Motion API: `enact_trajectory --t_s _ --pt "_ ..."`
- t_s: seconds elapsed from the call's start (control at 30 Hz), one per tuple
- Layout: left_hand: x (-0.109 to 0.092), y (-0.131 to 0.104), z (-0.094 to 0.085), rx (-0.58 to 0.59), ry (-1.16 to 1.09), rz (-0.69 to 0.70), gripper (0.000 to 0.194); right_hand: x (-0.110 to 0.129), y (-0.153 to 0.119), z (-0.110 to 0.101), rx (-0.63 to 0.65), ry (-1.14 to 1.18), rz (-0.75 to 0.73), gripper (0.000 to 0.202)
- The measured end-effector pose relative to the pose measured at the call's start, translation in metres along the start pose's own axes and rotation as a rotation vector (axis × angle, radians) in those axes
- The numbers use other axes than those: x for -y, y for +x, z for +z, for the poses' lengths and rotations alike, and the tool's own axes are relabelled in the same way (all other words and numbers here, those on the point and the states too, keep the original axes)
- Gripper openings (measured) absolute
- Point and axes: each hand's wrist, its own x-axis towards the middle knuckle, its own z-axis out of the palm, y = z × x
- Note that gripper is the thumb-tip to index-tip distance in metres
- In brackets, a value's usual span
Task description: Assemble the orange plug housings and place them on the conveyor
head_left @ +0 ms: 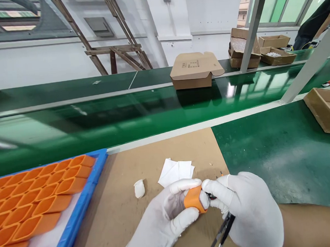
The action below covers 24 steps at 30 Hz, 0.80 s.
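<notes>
My left hand [167, 217], in a white glove, grips an orange plastic sleeve [193, 199] between thumb and fingers. A white wad [204, 199] fills the sleeve's right-hand opening. My right hand [250, 208], gloved too, is closed with its fingertips at that opening. Out of its palm, pointing down to the left, stick the two slim arms of black tweezers [222, 234]; a small dark part shows at the fingertips, mostly hidden. Behind the sleeve lie several white paper sheets [175, 171]. A small white wrapped piece [139, 189] rests on the cardboard, left of the sheets.
A blue-edged tray [94, 186] at left carries rows of orange sleeves [45, 192]. Brown cardboard [109, 217] covers the bench under my hands. Beyond runs a green conveyor [119, 121]. Cardboard boxes [192, 74] stand behind; another box [326, 110] is at right. A person [313, 24] stands far right.
</notes>
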Motion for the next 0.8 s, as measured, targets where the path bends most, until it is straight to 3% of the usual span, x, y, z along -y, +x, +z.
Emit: enact_trajectory --t_s 0.1,0.13,0.2,0.27,0.33,0.47,0.57,0.8 --pt "0.003 0.0 0.003 -0.054 0.003 -0.011 0.036 0.006 -0.004 0.007 0.01 -0.106 0.05 0.017" --pt "0.004 0.001 0.004 -0.075 0.006 -0.015 0.036 0.01 -0.005 0.01 -0.014 -0.152 0.137 0.015" --pt "0.006 0.003 0.006 -0.122 0.028 -0.023 0.035 0.016 -0.006 0.016 -0.095 -0.194 0.339 0.029" --pt "0.008 0.004 0.006 -0.154 0.052 -0.013 0.034 0.018 -0.004 0.018 -0.147 -0.078 0.432 0.03" --pt "0.01 0.005 0.005 -0.156 0.037 0.029 0.033 0.013 -0.001 0.013 -0.139 0.116 0.351 0.013" --pt "0.012 0.004 0.001 -0.118 -0.017 0.064 0.032 -0.008 0.005 -0.001 -0.132 0.431 0.186 0.036" --pt "0.01 0.003 0.001 -0.103 -0.042 0.049 0.032 -0.019 0.008 -0.003 -0.131 0.559 0.216 0.03" --pt "0.009 0.004 0.005 -0.047 -0.124 0.065 0.029 -0.027 0.008 0.013 0.061 0.757 0.299 0.019"
